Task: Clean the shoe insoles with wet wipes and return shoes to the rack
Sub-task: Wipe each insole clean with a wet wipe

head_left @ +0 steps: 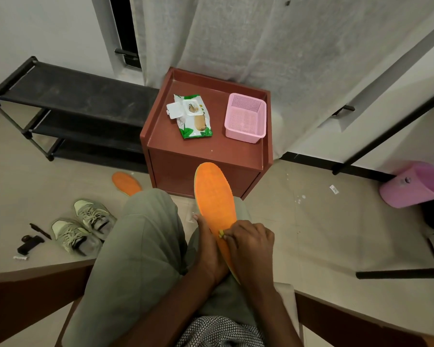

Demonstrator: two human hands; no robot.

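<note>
A seated person holds one orange insole point(214, 199) over the lap, its toe end pointing away toward the brown cabinet point(203, 156). The left hand point(208, 249) lies along the insole's left edge with its fingers stretched out against it, supporting it from the side. The right hand point(251, 240) has its fingers curled and pinches a small pale scrap point(221, 233) against the insole's surface near the heel half; the scrap is too small to say for certain what it is.

A second orange insole point(126, 182) lies flat on the floor to the left of the cabinet, partly hidden behind the person's left knee. Two grey-green sneakers point(83, 225) stand side by side on the floor just left of that knee, laces up.

On the cabinet top sit two things: one pack of wet wipes point(194, 121) with its white flip lid open, and one pink plastic basket point(244, 117) to its right, well apart from the pack.

One black shoe rack point(68, 108) with three shelves stands against the wall beside the cabinet on its left. Near the sneakers lie a few small dark objects point(32, 240). One pink bin point(414, 184) lies tilted on the floor at the far right.
</note>
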